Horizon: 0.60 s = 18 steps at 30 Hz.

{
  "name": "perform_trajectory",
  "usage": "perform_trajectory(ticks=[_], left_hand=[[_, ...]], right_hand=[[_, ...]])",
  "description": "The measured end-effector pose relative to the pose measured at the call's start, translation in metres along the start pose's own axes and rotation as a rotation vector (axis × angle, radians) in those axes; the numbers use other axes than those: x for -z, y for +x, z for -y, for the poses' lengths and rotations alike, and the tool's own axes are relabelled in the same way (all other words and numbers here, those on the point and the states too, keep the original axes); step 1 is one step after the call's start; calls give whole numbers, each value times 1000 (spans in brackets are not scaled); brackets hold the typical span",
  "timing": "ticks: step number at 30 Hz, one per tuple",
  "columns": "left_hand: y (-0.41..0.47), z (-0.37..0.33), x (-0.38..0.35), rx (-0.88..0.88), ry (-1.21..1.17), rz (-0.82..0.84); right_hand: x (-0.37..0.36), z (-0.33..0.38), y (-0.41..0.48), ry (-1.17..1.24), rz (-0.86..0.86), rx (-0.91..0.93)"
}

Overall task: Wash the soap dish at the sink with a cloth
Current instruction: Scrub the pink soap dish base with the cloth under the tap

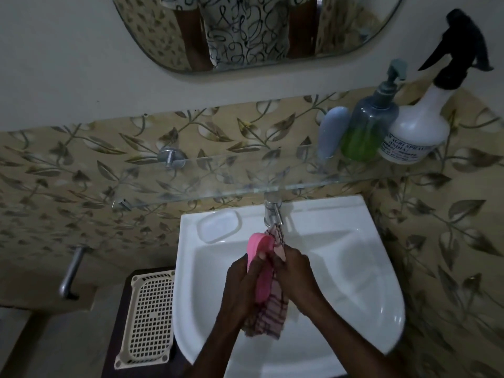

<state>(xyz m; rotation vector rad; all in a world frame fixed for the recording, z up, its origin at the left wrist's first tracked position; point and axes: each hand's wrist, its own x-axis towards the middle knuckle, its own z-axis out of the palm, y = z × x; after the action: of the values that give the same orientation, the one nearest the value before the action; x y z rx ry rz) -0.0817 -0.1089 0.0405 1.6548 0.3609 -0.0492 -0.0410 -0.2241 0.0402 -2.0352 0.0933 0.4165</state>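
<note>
A pink soap dish [261, 271] is held on edge over the white sink [354, 268], just below the chrome tap [272, 212]. My left hand [244, 285] grips its left side. My right hand [296, 271] presses a checked pink-and-white cloth [268, 315] against the dish's right side; the cloth hangs down below both hands and a corner sticks up near the tap. No running water is visible.
A moulded soap recess [218, 225] sits on the sink's back left. A glass shelf [245, 186] above carries a grey tube [332, 132], a green soap pump bottle [368, 126] and a white spray bottle [420, 124]. A cream perforated tray [150, 317] lies at the left, a mirror [259, 31] above.
</note>
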Motion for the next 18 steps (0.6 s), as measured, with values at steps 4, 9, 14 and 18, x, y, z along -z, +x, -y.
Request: perform_trajectory(ticks=[4, 9, 14, 18], left_hand=[[4, 15, -12, -157, 183, -230], [0, 24, -19, -222, 98, 86], [-12, 30, -17, 3, -148, -10], [-6, 23, -46, 331, -422, -19]], right_hand=[[-17, -3, -12, 417, 203, -240], [-2, -12, -13, 513, 180, -426], [30, -32, -4, -276, -265, -146], [43, -43, 3, -321, -320, -76]])
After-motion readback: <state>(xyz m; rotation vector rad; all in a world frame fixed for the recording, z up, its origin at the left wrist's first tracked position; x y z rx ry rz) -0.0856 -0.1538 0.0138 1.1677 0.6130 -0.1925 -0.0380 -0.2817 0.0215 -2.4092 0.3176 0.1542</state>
